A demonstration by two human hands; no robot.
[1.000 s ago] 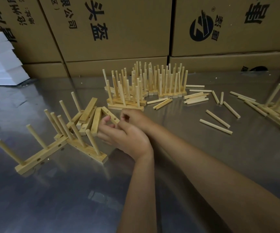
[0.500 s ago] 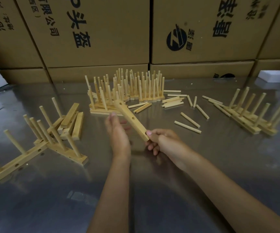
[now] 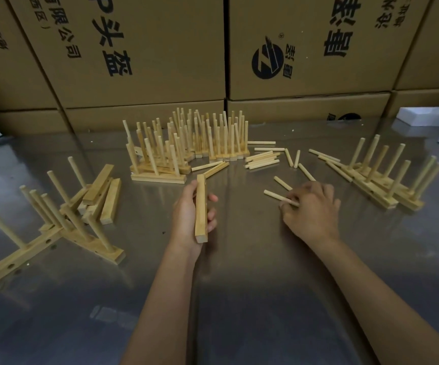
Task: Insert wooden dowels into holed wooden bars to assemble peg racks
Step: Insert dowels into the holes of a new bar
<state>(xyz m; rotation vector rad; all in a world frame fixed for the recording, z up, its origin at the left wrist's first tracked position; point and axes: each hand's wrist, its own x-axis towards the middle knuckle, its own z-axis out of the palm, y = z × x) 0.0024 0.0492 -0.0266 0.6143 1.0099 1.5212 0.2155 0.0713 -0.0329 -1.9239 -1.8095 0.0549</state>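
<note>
My left hand (image 3: 186,217) grips a bare holed wooden bar (image 3: 201,206) lengthwise at the table's middle, no dowels in it. My right hand (image 3: 310,209) lies over loose dowels to the right, its fingertips curled onto one dowel (image 3: 276,196) that still lies on the table. More loose dowels (image 3: 262,158) are scattered behind it. Spare bars (image 3: 105,196) are piled at the left.
Finished peg racks stand in a cluster (image 3: 192,143) at the back centre, more (image 3: 387,180) at the right and toppled ones (image 3: 55,227) at the left. The steel table (image 3: 239,299) ends at a wall of cardboard boxes (image 3: 160,48). White foam blocks (image 3: 424,115) sit far right.
Both hands lifted a bar from the left pile. My right hand let go of its end and reached right onto a loose dowel; my left hand now holds the bar alone.
</note>
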